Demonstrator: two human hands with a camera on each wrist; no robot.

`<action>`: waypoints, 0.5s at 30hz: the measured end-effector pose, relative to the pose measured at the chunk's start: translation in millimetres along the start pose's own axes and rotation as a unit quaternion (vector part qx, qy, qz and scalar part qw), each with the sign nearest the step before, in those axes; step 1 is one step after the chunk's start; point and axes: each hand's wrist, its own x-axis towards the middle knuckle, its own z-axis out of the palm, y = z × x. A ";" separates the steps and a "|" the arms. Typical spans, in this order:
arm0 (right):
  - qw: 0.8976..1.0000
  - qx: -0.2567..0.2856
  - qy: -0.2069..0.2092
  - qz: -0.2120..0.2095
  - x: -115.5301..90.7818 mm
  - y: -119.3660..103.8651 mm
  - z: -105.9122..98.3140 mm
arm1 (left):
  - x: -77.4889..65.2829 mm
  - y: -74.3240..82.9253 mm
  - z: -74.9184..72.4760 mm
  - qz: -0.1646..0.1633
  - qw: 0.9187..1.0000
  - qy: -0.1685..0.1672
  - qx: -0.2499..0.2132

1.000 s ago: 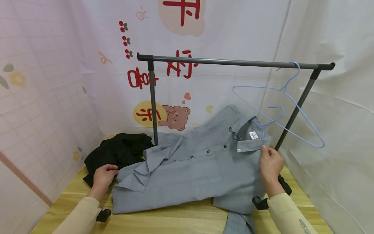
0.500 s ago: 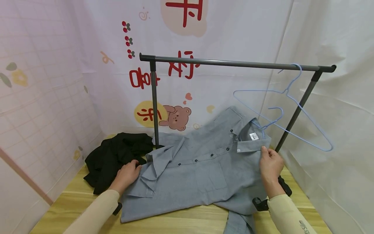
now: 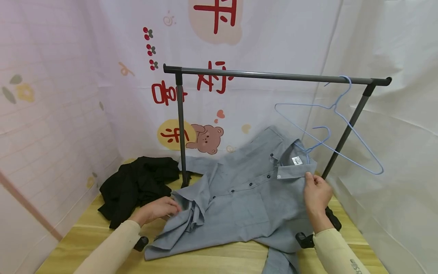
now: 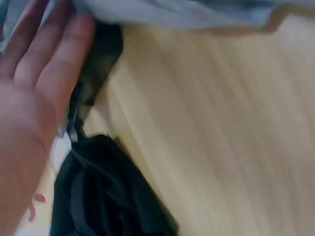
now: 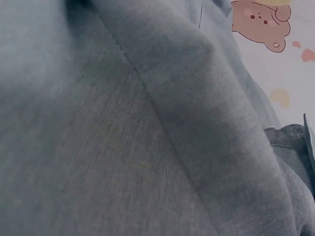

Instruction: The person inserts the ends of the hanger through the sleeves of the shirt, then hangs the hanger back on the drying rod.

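A grey-blue button-up shirt (image 3: 236,209) is spread sideways over the table, its collar toward the right. At the collar my right hand (image 3: 317,192) pinches the cloth between thumb and fingers. A light-blue wire hanger (image 3: 318,143) pokes its hook out of the neck opening; its lower part is hidden inside the shirt. My left hand (image 3: 155,210) is at the shirt's hem on the left, fingertips at the folded edge. In the left wrist view the fingers (image 4: 61,61) look fairly straight under the grey cloth. Fabric fills most of the right wrist view, where the right hand is hidden.
A dark metal clothes rack (image 3: 273,76) stands behind and over the shirt. Another blue wire hanger (image 3: 358,131) hangs at its right end. Black crumpled clothing (image 3: 135,186) lies at the left on the wooden table (image 3: 219,257). A printed curtain (image 3: 260,34) closes the back.
My left hand has moved right from the shirt's lower left corner to the hem opening, and the hem has shifted and folded up. The right hand keeps its hold at the collar.
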 end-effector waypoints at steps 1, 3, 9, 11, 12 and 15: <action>1.000 0.001 -0.002 0.001 -0.1 0.2 -0.1 | 1.3 -1.1 -2.2 -0.003 0.999 0.044 0.011; 1.000 -0.001 -0.004 0.005 -0.2 0.4 -0.4 | 6.9 -4.9 -7.1 -0.008 0.988 0.142 0.059; 1.000 -0.002 0.001 0.011 -0.8 1.6 -0.3 | 25.5 -12.4 -14.3 -0.009 0.959 0.208 0.191; 1.000 -0.002 0.003 0.007 -0.7 1.8 0.2 | 28.7 -13.0 -13.9 0.002 0.950 0.200 0.240; 1.000 -0.003 0.003 0.006 -0.8 1.9 0.3 | 29.5 -12.3 -14.0 0.013 0.945 0.201 0.258; 1.000 -0.007 -0.002 0.006 -0.7 1.5 -0.2 | 28.9 -3.5 -18.9 0.032 0.957 0.210 0.197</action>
